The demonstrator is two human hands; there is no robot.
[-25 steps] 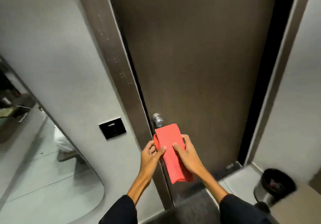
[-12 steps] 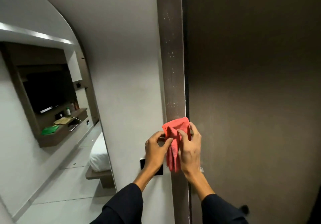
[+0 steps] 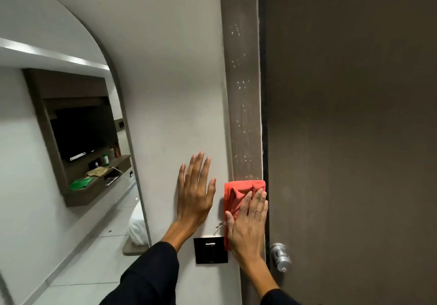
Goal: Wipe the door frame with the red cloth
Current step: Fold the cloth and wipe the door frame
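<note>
On door frame [image 3: 243, 115], right hand [image 3: 248, 226] presses bunched red cloth [image 3: 238, 193]

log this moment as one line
phase: wipe | right hand: presses red cloth flat on door frame | left hand: flat on wall | specks above cloth: unwiped

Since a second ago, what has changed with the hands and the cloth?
The left hand let go of the cloth and now lies flat on the wall. The right hand alone presses the cloth flat against the door frame. Unchanged: white specks on the frame above the cloth, door closed.
</note>
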